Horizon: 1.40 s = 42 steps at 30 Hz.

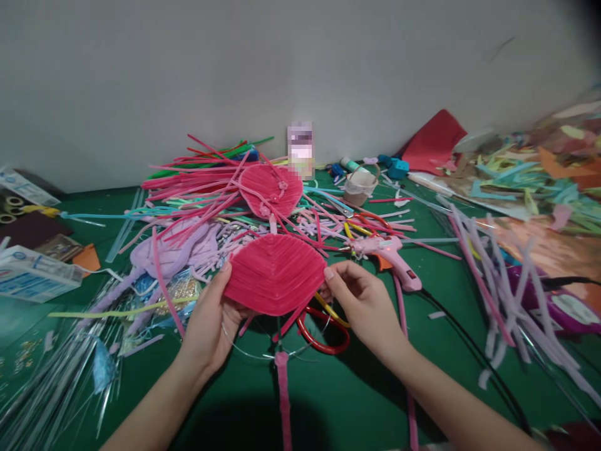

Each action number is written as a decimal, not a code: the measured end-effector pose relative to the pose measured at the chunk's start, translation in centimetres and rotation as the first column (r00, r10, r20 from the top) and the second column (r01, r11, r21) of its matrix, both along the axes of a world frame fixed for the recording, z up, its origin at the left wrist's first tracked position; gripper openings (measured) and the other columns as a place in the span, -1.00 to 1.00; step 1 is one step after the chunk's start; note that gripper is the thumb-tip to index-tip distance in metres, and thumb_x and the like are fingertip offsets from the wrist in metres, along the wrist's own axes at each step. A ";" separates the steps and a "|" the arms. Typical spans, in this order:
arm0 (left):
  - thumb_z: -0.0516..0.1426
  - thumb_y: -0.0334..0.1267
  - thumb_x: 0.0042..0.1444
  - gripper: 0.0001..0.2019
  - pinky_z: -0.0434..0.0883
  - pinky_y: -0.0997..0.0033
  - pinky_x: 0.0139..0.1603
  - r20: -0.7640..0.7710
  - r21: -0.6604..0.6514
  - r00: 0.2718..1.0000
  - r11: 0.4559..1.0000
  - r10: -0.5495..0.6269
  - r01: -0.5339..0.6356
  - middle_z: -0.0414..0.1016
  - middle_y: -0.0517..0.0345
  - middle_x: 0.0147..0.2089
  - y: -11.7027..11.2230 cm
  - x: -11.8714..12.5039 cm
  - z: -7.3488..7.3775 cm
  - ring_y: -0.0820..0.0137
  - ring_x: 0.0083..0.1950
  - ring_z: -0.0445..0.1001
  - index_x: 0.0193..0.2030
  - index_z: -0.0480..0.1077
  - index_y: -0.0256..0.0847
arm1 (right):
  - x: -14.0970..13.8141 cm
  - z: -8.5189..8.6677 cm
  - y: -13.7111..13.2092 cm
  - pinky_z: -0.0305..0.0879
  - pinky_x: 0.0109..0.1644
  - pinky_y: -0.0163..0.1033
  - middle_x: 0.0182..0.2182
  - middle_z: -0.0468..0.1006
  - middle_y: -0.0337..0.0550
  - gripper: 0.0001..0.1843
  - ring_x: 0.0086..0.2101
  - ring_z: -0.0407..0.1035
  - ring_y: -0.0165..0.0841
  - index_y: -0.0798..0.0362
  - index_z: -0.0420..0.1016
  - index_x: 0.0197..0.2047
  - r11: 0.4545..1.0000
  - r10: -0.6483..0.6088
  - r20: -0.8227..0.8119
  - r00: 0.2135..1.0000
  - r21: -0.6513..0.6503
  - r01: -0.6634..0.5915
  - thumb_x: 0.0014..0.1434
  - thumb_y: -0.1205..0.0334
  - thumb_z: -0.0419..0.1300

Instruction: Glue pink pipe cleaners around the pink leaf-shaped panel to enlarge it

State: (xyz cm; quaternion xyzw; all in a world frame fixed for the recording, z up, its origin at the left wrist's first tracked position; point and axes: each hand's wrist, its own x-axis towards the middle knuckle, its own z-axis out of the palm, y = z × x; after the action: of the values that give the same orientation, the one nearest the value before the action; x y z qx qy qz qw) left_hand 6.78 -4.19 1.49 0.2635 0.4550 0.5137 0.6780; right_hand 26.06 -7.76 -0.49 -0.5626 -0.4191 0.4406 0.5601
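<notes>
A crimson panel [276, 274] of pipe cleaners laid side by side hangs over the table, its ends narrowing to points. My left hand [213, 319] grips its left end, thumb on top and fingers underneath. At the opposite end, my right hand [359, 297] pinches the tip between thumb and fingers. Below the panel, bare wire loops [263, 357] curve out from a pink wrapped stem [284, 401]. A second, similar crimson panel [267, 188] with small curled pieces lies just behind. Red-handled scissors [323, 341] lie partly hidden beneath my right hand.
A pink glue gun [394, 254] lies right of my hands, its black cord [479, 363] trailing forward. Pink pipe cleaners [188, 181] pile up at the back, near a small basket [360, 185]. Lilac strips [516, 300] spread at right. A white-blue box [35, 272] stands left.
</notes>
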 end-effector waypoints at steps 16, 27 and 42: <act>-0.11 0.03 0.30 -0.51 0.57 0.19 -0.18 0.150 0.010 0.989 1.000 0.002 -0.003 0.67 0.02 -0.29 1.0 -2.1 1.3 0.25 -0.28 0.64 -0.16 0.55 -0.22 | -0.5 -0.4 0.0 0.41 -0.03 -0.14 0.05 0.49 0.01 -0.47 -0.08 0.47 -0.26 -0.01 0.39 0.06 0.986 0.168 -0.183 0.969 0.024 -0.167 0.19 -0.20 0.11; -0.05 0.12 0.24 -0.44 0.39 0.26 0.08 -0.099 0.204 0.893 0.869 -0.440 0.451 0.62 -0.17 -0.08 -1.4 -0.3 0.3 0.15 0.02 0.51 -0.20 0.59 -0.31 | -0.2 0.2 -0.1 0.42 -0.14 -0.24 -0.22 0.63 -0.11 -0.64 -0.25 0.52 -0.35 0.03 0.50 -0.16 0.905 0.258 -0.735 0.627 -0.044 -0.424 0.24 -0.08 0.10; 0.18 0.15 0.04 -0.55 0.23 0.56 -0.67 -0.160 0.051 0.929 0.937 -0.334 0.346 0.30 0.28 -0.67 0.4 -1.9 -1.0 0.54 -0.67 0.22 -0.54 0.39 -0.23 | -0.2 -0.1 0.1 0.54 -0.33 -0.20 -0.41 0.65 -0.01 -0.49 -0.43 0.57 -0.31 0.17 0.51 -0.13 0.828 0.232 -0.803 0.550 -0.134 -0.544 0.37 -0.04 -0.12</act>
State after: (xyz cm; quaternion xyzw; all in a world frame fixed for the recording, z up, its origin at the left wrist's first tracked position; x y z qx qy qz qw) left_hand 4.87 -3.77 0.47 0.4024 0.4314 0.3845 0.7100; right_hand 25.89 -7.66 -0.64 -0.3102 -0.1710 0.8185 0.4523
